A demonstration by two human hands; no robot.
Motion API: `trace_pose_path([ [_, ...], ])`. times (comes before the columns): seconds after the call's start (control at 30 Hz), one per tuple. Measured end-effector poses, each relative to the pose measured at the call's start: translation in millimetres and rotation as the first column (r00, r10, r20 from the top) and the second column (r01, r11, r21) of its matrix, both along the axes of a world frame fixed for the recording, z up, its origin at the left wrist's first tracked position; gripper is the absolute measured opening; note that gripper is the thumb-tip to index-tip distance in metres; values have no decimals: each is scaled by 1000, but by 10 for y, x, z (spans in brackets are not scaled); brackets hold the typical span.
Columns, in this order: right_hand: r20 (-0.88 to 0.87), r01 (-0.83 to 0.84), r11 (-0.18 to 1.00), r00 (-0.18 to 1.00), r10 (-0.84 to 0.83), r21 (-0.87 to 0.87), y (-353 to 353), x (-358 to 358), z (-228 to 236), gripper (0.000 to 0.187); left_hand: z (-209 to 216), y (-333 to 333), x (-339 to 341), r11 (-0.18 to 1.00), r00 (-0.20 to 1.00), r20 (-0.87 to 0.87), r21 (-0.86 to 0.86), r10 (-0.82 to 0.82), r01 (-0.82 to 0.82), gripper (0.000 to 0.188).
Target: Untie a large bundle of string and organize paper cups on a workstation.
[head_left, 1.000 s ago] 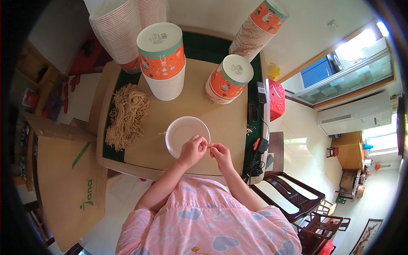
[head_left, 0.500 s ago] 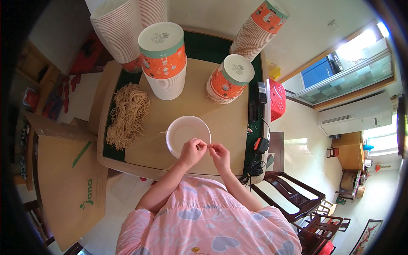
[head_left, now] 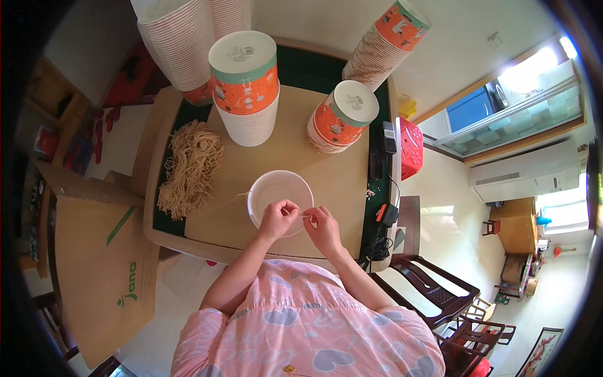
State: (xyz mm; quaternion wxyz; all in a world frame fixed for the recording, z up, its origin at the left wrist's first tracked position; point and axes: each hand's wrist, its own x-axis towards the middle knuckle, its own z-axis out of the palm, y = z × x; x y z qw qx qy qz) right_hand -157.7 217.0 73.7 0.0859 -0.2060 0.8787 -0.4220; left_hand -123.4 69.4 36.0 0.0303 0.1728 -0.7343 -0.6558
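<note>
A white paper tub stands open side up near the table's front edge. Over its right front rim, my left hand and my right hand are close together, both pinching a thin beige cord. Fingertips hide most of that cord. A short cord end sticks out from the tub's left side. To the left lies a loose bundle of beige cords. Beyond the tub, a stack of upside-down paper tubs rises, and a shorter stack with cords around its lower part stands to the right.
Tall tub stacks stand at the back left and back right. A power strip and a black-and-orange plug line the table's right edge. A cardboard box is at left, a dark wooden chair at right.
My hands have drawn slightly apart, and more of the cord shows between the fingers. The tub and the stacks stay in place.
</note>
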Motion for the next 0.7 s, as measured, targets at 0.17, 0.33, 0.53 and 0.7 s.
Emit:
trace_pose_path([
  [0.17,10,-6,999,1000,6,44,11,-19,-58,8,86,42,9,999,995,-96,-36,-28,25,12],
  [0.33,-21,-6,997,1000,8,78,-2,-9,3,8,161,103,8,989,986,-114,-106,-118,106,9],
  [0.53,-22,-5,996,1000,7,86,-12,-3,21,8,182,99,-10,978,990,-79,-184,-116,100,5],
  [0.7,-25,4,997,1000,-2,78,-4,0,-10,8,195,85,-6,978,986,-130,-193,-107,81,5],
])
